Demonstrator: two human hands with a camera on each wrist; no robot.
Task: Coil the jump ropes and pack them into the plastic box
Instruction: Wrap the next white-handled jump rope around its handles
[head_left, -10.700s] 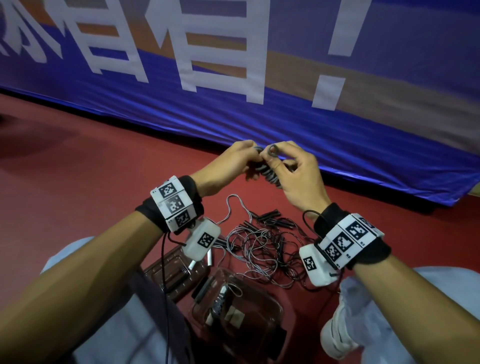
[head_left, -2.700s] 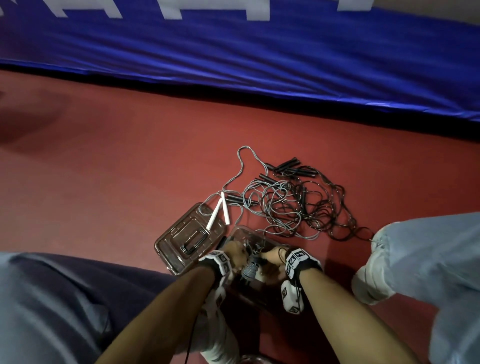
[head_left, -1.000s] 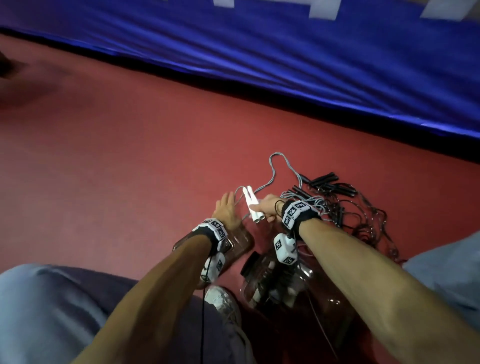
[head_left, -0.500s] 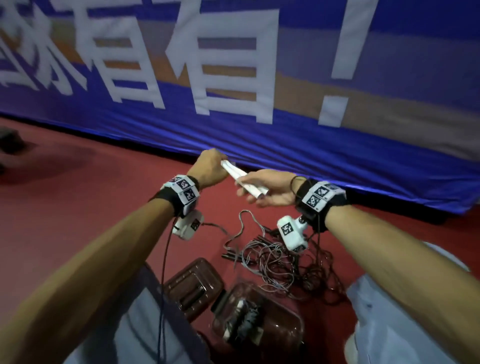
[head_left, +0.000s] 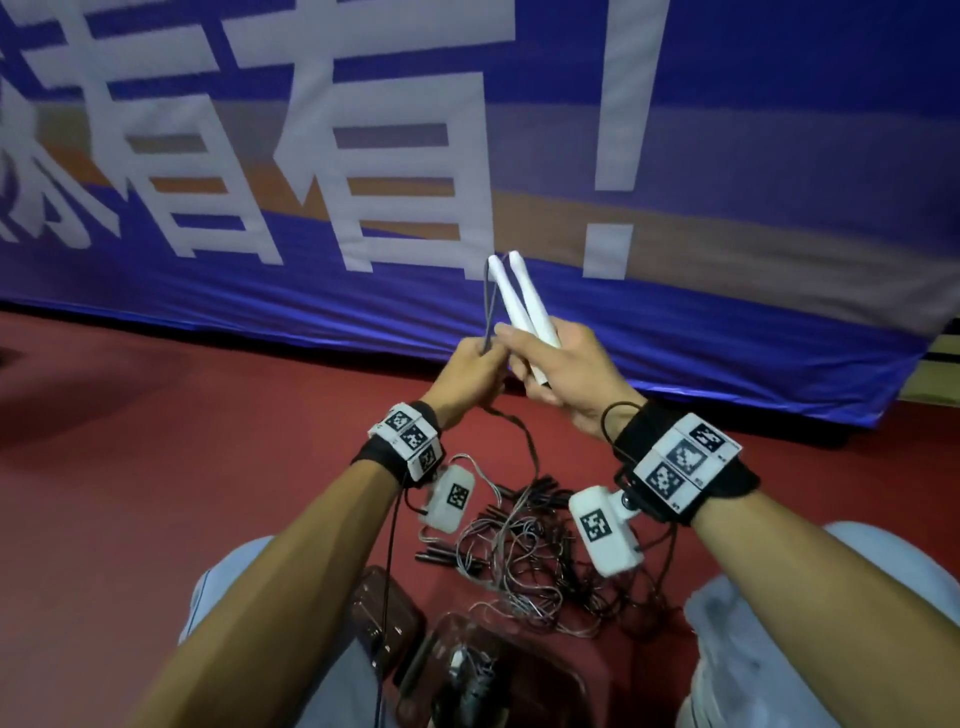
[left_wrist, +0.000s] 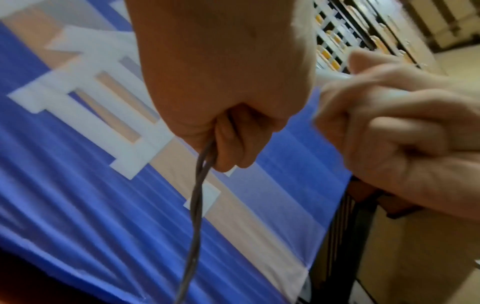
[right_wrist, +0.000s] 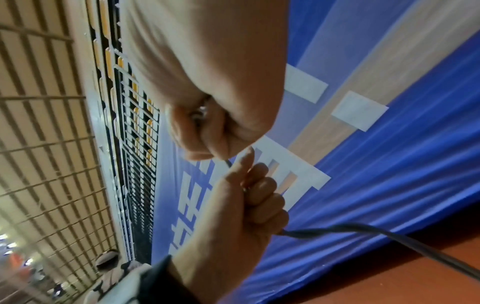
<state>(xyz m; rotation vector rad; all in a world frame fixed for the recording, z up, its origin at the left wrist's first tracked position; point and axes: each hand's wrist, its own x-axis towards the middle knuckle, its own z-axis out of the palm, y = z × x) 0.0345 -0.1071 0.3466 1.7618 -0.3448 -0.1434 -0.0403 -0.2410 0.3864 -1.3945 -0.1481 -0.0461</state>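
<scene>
The rope (head_left: 511, 441) with the two white handles (head_left: 524, 312) is held up in front of the blue banner (head_left: 727, 322); the right hand (head_left: 563, 371) has its grip curled round both handles, which lie side by side and point toward 11 o'clock; the left hand (head_left: 470, 376), just at 9 o'clock of the right and touching it, has its grip closed on the doubled grey cord, which the left wrist view shows as two strands running out under the fist (left_wrist: 197, 205); from there the cord drops toward 6 o'clock to the pile (head_left: 524, 556) of tangled grey and black ropes on the red floor (head_left: 182, 441); at 6 o'clock of the pile sits the box (head_left: 550, 680), brownish and clear, with a coiled rope (head_left: 467, 680) inside; its lid (head_left: 384, 613) lies just beside it at 9 o'clock; both wrists carry black bands with white marker blocks, and grey trouser legs show at the bottom corners.
</scene>
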